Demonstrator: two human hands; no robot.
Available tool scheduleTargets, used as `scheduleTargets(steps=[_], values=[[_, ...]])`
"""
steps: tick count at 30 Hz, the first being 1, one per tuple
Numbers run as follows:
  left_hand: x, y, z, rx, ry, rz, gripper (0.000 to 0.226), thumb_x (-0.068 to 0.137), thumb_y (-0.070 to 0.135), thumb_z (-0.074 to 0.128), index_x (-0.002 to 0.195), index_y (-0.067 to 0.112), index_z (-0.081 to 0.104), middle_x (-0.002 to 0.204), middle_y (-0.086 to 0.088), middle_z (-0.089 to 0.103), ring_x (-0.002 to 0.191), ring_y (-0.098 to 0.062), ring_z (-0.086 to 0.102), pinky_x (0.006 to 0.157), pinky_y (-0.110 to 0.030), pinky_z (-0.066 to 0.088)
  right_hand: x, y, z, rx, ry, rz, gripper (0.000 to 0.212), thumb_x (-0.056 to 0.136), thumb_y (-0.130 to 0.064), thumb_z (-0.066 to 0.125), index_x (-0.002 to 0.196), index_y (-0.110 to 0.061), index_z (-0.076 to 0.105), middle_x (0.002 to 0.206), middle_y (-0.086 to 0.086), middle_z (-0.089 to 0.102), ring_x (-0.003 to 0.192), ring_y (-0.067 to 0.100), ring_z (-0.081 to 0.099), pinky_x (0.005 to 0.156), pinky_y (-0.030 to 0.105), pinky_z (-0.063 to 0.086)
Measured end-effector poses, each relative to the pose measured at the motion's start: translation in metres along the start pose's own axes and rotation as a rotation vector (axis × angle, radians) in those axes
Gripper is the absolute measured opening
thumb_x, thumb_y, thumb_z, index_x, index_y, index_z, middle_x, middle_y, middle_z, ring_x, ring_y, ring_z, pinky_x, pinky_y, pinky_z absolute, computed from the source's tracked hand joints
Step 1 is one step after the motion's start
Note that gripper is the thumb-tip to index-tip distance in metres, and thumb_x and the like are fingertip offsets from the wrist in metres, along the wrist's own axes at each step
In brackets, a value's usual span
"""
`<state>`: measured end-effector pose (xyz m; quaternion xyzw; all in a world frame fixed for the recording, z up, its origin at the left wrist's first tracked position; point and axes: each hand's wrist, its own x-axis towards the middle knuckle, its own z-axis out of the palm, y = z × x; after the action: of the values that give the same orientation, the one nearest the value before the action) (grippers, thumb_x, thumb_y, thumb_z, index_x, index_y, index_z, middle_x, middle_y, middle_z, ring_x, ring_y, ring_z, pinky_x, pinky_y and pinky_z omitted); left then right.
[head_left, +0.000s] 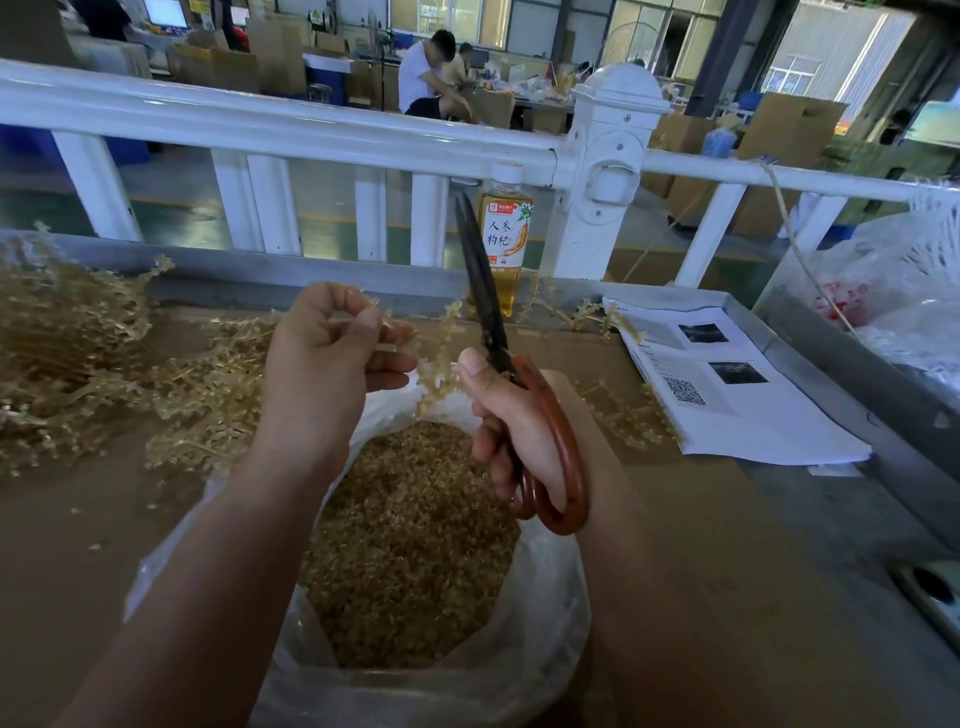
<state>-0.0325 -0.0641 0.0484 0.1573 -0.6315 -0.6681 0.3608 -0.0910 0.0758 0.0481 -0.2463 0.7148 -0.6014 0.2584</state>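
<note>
The left hand (332, 353) pinches a yellowish sprig (439, 358), which hangs just right of its fingertips above the bag (545, 623). The right hand (519, 431) grips the scissors (498, 343), blades together, pointing up just beside the sprig.

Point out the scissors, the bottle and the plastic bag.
scissors (480, 278): head view, on the dark blades.
bottle (511, 228): head view, on its label.
plastic bag (556, 613): head view, on its right wall.

Passage is blocked ahead by a white railing (291, 140) and bottle (503, 244), leftward by piled sprigs (78, 353), rightward by papers (753, 415); bare counter (701, 545) is left beside the bag (550, 597).
</note>
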Motion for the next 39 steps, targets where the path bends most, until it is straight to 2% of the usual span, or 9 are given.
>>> scheduleTargets(steps=[11, 16, 24, 28, 32, 34, 35, 37, 39], values=[[0.007, -0.007, 0.001, -0.118, 0.17, -0.113, 0.023, 0.099, 0.007, 0.038, 0.079, 0.014, 0.046, 0.077, -0.008, 0.064, 0.057, -0.011, 0.066, 0.056, -0.021, 0.056, 0.007, 0.002, 0.0, 0.251, 0.285, -0.151, 0.045, 0.062, -0.066, 0.055, 0.065, -0.02, 0.052, 0.041, -0.002, 0.051, 0.028, 0.01, 0.041, 0.033, 0.016, 0.033], [0.012, -0.007, -0.002, -0.243, 0.15, -0.197, 0.022, 0.099, 0.005, 0.037, 0.079, 0.012, 0.046, 0.066, -0.007, 0.066, 0.055, -0.016, 0.068, 0.051, -0.024, 0.055, 0.009, 0.003, -0.003, 0.257, 0.273, -0.118, 0.049, 0.06, -0.068, 0.054, 0.069, -0.02, 0.052, 0.041, -0.002, 0.051, 0.028, 0.01, 0.041, 0.034, 0.015, 0.032], [0.001, -0.02, 0.028, -0.258, -0.035, -0.329, 0.021, 0.098, 0.006, 0.038, 0.079, 0.009, 0.046, 0.065, -0.007, 0.066, 0.052, -0.013, 0.066, 0.05, -0.023, 0.055, 0.007, 0.003, 0.002, 0.18, 0.261, -0.12, 0.045, 0.064, -0.066, 0.052, 0.065, -0.021, 0.054, 0.041, -0.001, 0.052, 0.029, 0.01, 0.041, 0.034, 0.017, 0.034], [-0.001, -0.024, 0.045, -0.253, -0.13, -0.405, 0.018, 0.098, 0.006, 0.039, 0.082, 0.006, 0.047, 0.056, -0.004, 0.063, 0.046, -0.011, 0.062, 0.044, -0.022, 0.051, 0.008, 0.004, 0.002, 0.18, 0.279, -0.114, 0.043, 0.08, -0.057, 0.054, 0.061, -0.018, 0.053, 0.041, -0.001, 0.051, 0.029, 0.011, 0.041, 0.034, 0.018, 0.033], [-0.002, -0.027, 0.049, -0.282, -0.51, -0.449, 0.01, 0.095, -0.003, 0.037, 0.092, -0.002, 0.047, 0.049, -0.002, 0.051, 0.04, -0.015, 0.051, 0.041, -0.022, 0.043, 0.007, 0.002, 0.003, 0.195, 0.294, -0.13, 0.046, 0.07, -0.06, 0.054, 0.064, -0.015, 0.053, 0.039, -0.001, 0.05, 0.027, 0.01, 0.039, 0.033, 0.017, 0.033], [-0.006, -0.028, 0.05, -0.179, -0.581, -0.452, 0.018, 0.09, -0.013, 0.033, 0.103, -0.011, 0.046, 0.066, -0.011, 0.058, 0.054, -0.017, 0.058, 0.053, -0.025, 0.051, 0.007, 0.003, 0.002, 0.176, 0.308, -0.121, 0.045, 0.078, -0.057, 0.054, 0.064, -0.014, 0.052, 0.039, -0.002, 0.05, 0.027, 0.01, 0.039, 0.034, 0.018, 0.032], [-0.006, -0.029, 0.049, -0.142, -0.542, -0.453, 0.031, 0.089, -0.016, 0.034, 0.118, -0.013, 0.044, 0.09, -0.025, 0.061, 0.07, -0.022, 0.063, 0.07, -0.03, 0.056, 0.007, 0.003, 0.001, 0.168, 0.311, -0.112, 0.044, 0.083, -0.055, 0.053, 0.065, -0.015, 0.052, 0.039, -0.002, 0.05, 0.027, 0.01, 0.04, 0.034, 0.018, 0.032], [-0.007, -0.029, 0.045, -0.105, -0.473, -0.429, 0.044, 0.089, -0.015, 0.039, 0.133, -0.01, 0.039, 0.125, -0.041, 0.044, 0.089, -0.033, 0.063, 0.094, -0.045, 0.045, 0.007, 0.003, 0.002, 0.163, 0.309, -0.107, 0.044, 0.084, -0.055, 0.052, 0.066, -0.015, 0.053, 0.039, -0.002, 0.05, 0.027, 0.011, 0.04, 0.034, 0.018, 0.032], [-0.007, -0.03, 0.041, -0.108, -0.413, -0.399, 0.039, 0.09, -0.012, 0.041, 0.128, -0.011, 0.045, 0.106, -0.031, 0.057, 0.081, -0.031, 0.062, 0.087, -0.041, 0.048, 0.008, 0.002, 0.003, 0.167, 0.296, -0.114, 0.045, 0.079, -0.058, 0.053, 0.065, -0.014, 0.052, 0.039, -0.002, 0.05, 0.028, 0.01, 0.04, 0.034, 0.017, 0.032]])
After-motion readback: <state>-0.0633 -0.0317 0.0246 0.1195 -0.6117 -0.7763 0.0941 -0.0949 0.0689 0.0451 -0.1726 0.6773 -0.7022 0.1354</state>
